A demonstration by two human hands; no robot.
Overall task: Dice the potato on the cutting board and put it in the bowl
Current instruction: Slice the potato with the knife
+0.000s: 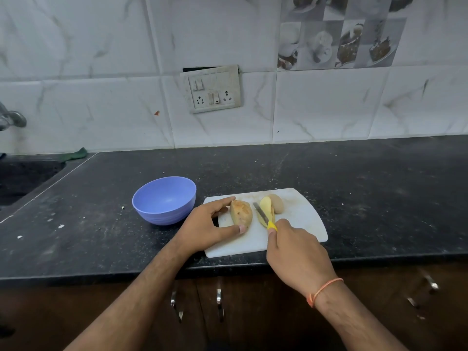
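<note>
The potato lies in pieces near the middle of the board (298, 224): a skin-up half (241, 214) toward the left edge, and beside it two pieces (271, 207) toward the far edge, one showing its yellow cut face. The left hand (207, 228) brackets the half, forefinger at its far end and thumb at its near end, fingers fairly straight, steadying more than clutching. The right hand (295, 249) is wrapped round the yellow handle of a knife (263, 215), whose blade lies against the cut piece, between it and the half.

Judging by this, the job is early: halves and wedges, no dice yet. To do the step well, each piece should sit flat face down so it cannot rock, be sliced into strips, then crosswise. The left fingertips would be safer tucked back from the blade's line.

The bowl (164, 200) stands on the counter (101, 224) just off the board's left edge, near the left hand, and holds nothing.
</note>
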